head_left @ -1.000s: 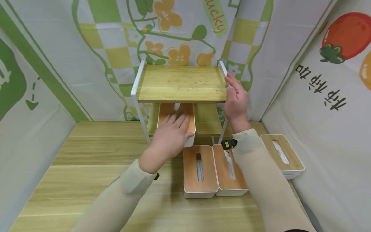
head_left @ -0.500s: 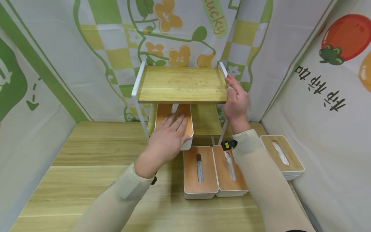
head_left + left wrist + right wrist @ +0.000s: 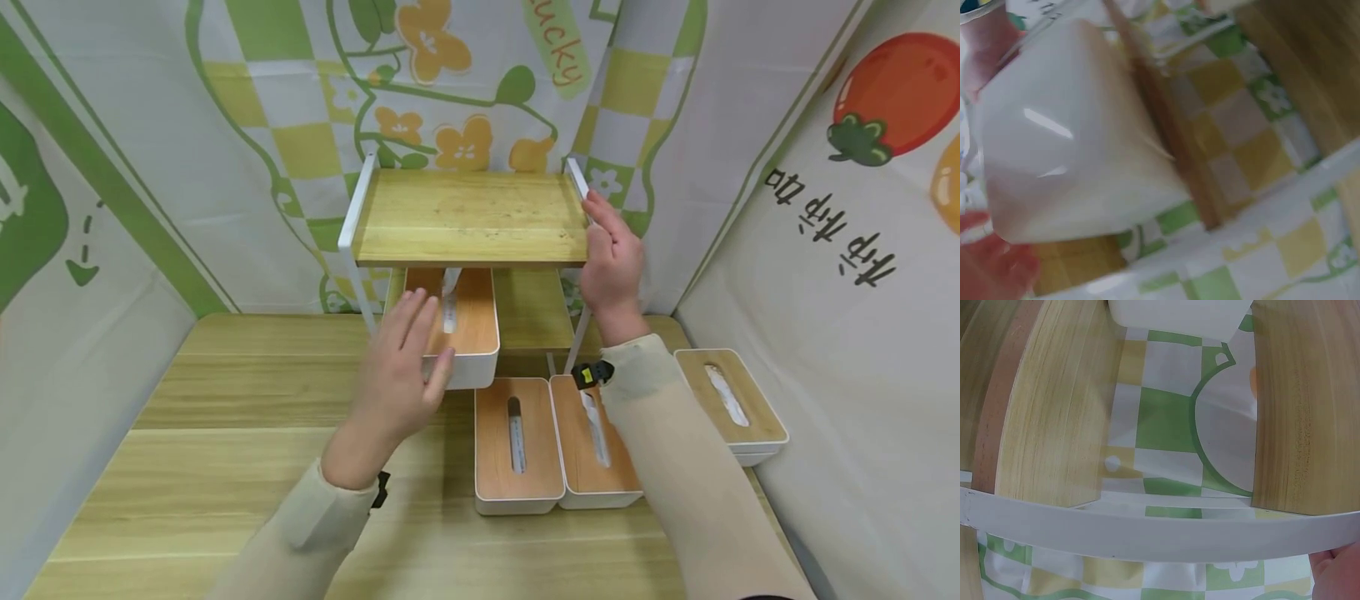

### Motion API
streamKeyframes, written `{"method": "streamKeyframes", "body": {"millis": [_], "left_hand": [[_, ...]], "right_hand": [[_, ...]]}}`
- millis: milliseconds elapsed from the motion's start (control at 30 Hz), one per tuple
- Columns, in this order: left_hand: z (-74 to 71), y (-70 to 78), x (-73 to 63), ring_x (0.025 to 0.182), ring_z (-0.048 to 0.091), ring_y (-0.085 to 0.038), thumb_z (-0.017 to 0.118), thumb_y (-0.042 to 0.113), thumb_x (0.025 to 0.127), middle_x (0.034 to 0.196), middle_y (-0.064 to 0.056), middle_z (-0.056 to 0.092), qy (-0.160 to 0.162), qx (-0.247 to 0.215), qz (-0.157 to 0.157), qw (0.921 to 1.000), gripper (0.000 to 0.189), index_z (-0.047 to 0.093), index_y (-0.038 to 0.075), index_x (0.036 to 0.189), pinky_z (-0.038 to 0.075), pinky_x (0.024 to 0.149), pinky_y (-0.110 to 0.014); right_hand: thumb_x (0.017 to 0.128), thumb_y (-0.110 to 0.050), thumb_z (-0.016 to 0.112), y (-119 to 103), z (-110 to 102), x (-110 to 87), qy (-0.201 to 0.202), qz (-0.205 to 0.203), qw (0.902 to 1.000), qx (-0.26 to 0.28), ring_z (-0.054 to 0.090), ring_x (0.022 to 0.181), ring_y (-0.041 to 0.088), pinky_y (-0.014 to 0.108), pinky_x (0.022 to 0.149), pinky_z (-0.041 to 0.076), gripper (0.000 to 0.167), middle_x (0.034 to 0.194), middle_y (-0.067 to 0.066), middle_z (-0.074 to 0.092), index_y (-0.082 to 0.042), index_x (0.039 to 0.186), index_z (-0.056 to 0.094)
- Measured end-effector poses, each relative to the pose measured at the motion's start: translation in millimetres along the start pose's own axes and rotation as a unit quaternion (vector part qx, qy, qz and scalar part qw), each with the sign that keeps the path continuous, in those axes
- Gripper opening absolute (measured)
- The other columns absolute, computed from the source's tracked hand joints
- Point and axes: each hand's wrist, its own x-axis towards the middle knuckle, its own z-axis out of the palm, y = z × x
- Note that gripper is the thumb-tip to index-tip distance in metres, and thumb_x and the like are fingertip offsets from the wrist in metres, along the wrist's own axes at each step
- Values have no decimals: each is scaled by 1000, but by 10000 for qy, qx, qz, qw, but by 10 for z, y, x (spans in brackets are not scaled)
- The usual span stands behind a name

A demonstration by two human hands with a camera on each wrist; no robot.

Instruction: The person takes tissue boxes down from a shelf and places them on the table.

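On the lower board of a two-tier shelf rack [image 3: 468,212] sits a tissue box [image 3: 476,329], white with an orange-brown wooden lid and a slot showing white tissue. Its rear end is hidden under the top board, and its front end juts out past the lower one. My left hand [image 3: 397,362] is at the box's front left corner, fingers straight, thumb across the front wall. In the left wrist view the white box [image 3: 1066,144] is blurred, with fingertips [image 3: 1007,262] low beside it. My right hand [image 3: 613,265] grips the rack's right side frame at the top board.
Two similar tissue boxes, one [image 3: 519,442] beside the other [image 3: 592,450], stand in front of the rack on the wooden table [image 3: 262,483]. The forearm partly covers the right one. Another box [image 3: 731,400] stands at the table's right edge. Printed cloth [image 3: 285,100] hangs behind.
The box on the rack has shifted slightly left and toward me. My left hand has come off its lid, moving left and down to the front corner. The right hand stays put.
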Motion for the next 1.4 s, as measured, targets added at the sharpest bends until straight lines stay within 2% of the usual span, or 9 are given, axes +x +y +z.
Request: {"method": "streamKeyframes", "body": {"millis": [100,233,333,467,567,633,733,967,1400], "left_hand": [[-29,-70,-121,111,56,-44,54,29,93,122,-28,58,573,-74,-832,9949,54,54,-11,129,48,89,-55],[-125,-126,-218,95,63,-35,48,43,101,112,-20,61,-199,-1014,-2749,9559,56,53,-6,127,51,73,-50],[-176,-159,-240,95,61,-32,42,52,103,119,-19,57,-1021,-2433,-4142,8711,62,48,-3,131,52,77,-42],[-164,-202,-245,97,59,-30,38,50,105,129,-26,46,-1346,-4118,-5035,7475,65,38,-6,139,55,80,-39],[-123,-221,-249,96,59,-26,38,45,106,133,-28,41,-1236,-4983,-5139,6873,66,31,-8,145,55,84,-40],[-100,-224,-249,95,60,-23,38,42,107,134,-28,40,-1150,-5351,-5118,6622,66,26,-8,149,53,87,-41],[-72,-229,-252,93,61,-20,39,39,106,134,-27,40,-1025,-5583,-5120,6446,65,24,-8,150,51,90,-40],[-81,-221,-251,92,63,-23,41,39,105,131,-27,43,-982,-5665,-5206,6312,65,25,-6,149,53,86,-42],[-31,-375,-136,85,68,-21,46,45,101,121,-23,58,-1394,-5337,-5404,6354,72,29,-3,151,55,77,-41]], "right_hand": [[96,-20,36,0,1,1,28,-32,10000,-14,40,60,14,25,41,20,49,139,-15,56,-5,134,64],[95,-21,37,8,-1,2,55,-47,10000,-46,39,59,13,25,41,19,49,138,-16,56,-6,133,65],[95,-22,36,16,-2,4,48,-39,9999,-87,31,51,11,25,40,19,49,138,-16,56,-7,133,65],[96,-22,36,15,-4,0,37,-28,9999,-110,21,46,11,24,39,19,49,138,-16,56,-8,133,65],[96,-22,36,13,-6,-3,43,2,9999,-123,22,47,11,24,39,19,49,139,-16,56,-9,133,65],[96,-22,36,14,-6,-3,49,24,9999,-123,23,47,11,24,39,19,49,139,-16,56,-9,134,65],[96,-21,36,12,-10,-3,41,48,9999,-116,22,46,11,24,39,19,49,139,-16,56,-9,134,65],[97,-20,36,1,-17,6,7,44,10000,-81,21,45,10,24,38,20,48,139,-17,55,-8,134,64],[97,-19,37,13,-12,6,-6,44,10000,-47,21,45,10,24,39,20,47,139,-15,56,-7,134,64]]}}
